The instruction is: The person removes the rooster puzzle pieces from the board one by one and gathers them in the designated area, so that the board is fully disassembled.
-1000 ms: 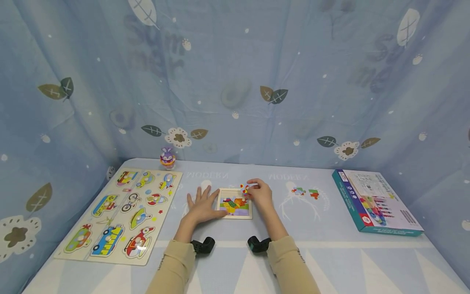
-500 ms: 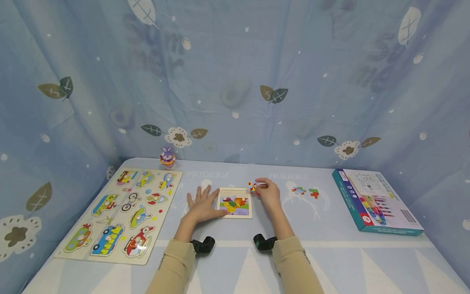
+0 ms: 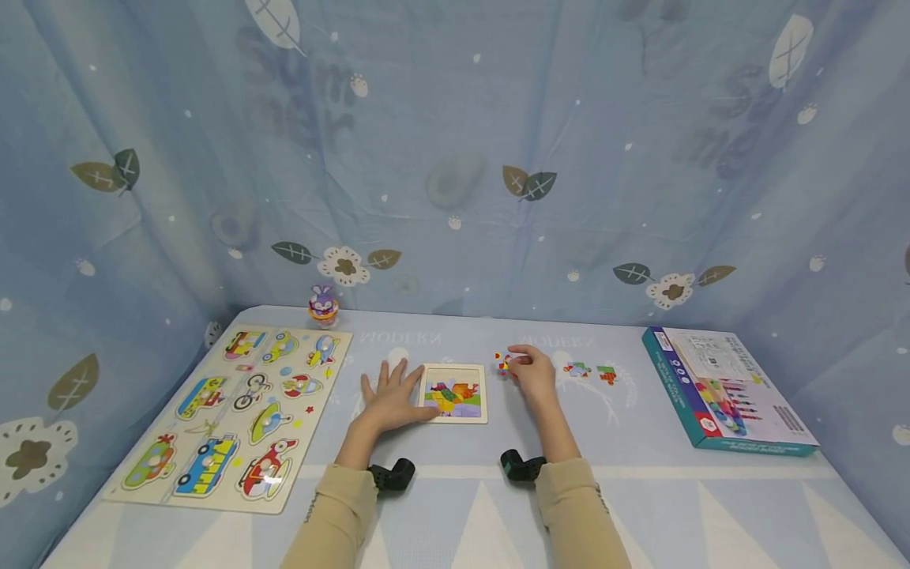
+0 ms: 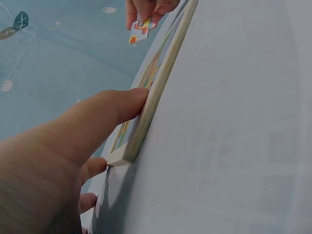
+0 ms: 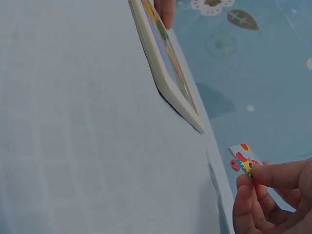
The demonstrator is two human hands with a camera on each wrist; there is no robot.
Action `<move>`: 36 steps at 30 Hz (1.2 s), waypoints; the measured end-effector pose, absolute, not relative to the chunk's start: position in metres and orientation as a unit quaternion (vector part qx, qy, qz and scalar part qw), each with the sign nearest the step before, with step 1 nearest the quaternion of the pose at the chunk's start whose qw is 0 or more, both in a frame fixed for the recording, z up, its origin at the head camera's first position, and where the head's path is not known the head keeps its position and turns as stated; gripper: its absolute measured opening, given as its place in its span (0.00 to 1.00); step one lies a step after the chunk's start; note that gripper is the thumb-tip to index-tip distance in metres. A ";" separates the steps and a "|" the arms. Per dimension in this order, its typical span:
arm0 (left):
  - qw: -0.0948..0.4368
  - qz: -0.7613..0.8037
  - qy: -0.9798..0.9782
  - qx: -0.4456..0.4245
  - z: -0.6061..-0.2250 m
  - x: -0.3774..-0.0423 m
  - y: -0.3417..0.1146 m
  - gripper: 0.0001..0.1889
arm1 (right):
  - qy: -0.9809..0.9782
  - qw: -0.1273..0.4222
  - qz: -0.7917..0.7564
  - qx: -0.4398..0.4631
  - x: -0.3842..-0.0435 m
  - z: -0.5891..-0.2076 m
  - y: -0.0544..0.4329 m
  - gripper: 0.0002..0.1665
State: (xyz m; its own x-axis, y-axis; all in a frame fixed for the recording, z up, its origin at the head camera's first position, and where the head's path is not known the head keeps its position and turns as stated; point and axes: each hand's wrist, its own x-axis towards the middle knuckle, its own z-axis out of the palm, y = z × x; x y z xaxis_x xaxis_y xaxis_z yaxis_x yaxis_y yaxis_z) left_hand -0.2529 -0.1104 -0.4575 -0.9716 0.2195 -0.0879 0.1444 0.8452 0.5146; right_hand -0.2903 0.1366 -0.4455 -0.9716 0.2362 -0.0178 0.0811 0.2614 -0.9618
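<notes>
My right hand [image 3: 535,379] pinches a jigsaw puzzle piece [image 5: 243,158] between thumb and fingers; the piece is white with red, yellow and blue markings. It hangs just right of a small wooden puzzle frame [image 3: 486,399], apart from it. Several colourful pieces lie joined inside the frame, with a pale bare strip along the top. My left hand [image 3: 389,407] is spread at the frame's left side, fingers straight. Its thumb [image 4: 131,101] rests on the frame's near edge. To the right, two loose puzzle pieces, one green and blue [image 3: 577,369] and one orange and green [image 3: 607,374], lie on the table.
A large wooden vehicle puzzle board [image 3: 298,419] covers the table's left side. Behind it stands a purple rabbit figurine [image 3: 323,307]. A teal-edged flat box [image 3: 739,395] lies on the far right. Blue patterned curtain [image 3: 455,158] hangs behind the table.
My right hand has moved right with the puzzle piece, from over the frame's top right corner to beside it. The left hand has stayed in place.
</notes>
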 end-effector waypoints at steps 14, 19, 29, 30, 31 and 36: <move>0.076 0.264 0.957 0.092 -0.456 -0.251 -0.110 0.47 | -0.803 0.086 0.577 -0.123 -0.289 -0.445 0.162 0.18; 0.075 0.263 0.957 0.093 -0.455 -0.250 -0.111 0.46 | -0.802 0.093 0.574 -0.132 -0.289 -0.445 0.168 0.18; 0.070 0.266 0.957 0.095 -0.455 -0.251 -0.111 0.46 | -0.827 0.103 0.530 -0.154 -0.290 -0.449 0.181 0.17; 0.069 0.266 0.957 0.095 -0.455 -0.251 -0.111 0.46 | -0.829 0.105 0.527 -0.157 -0.290 -0.449 0.182 0.17; 0.068 0.267 0.957 0.096 -0.455 -0.251 -0.111 0.46 | -0.829 0.108 0.525 -0.159 -0.290 -0.449 0.182 0.16; 0.068 0.267 0.957 0.095 -0.455 -0.251 -0.110 0.46 | -0.836 0.125 0.511 -0.156 -0.286 -0.447 0.186 0.15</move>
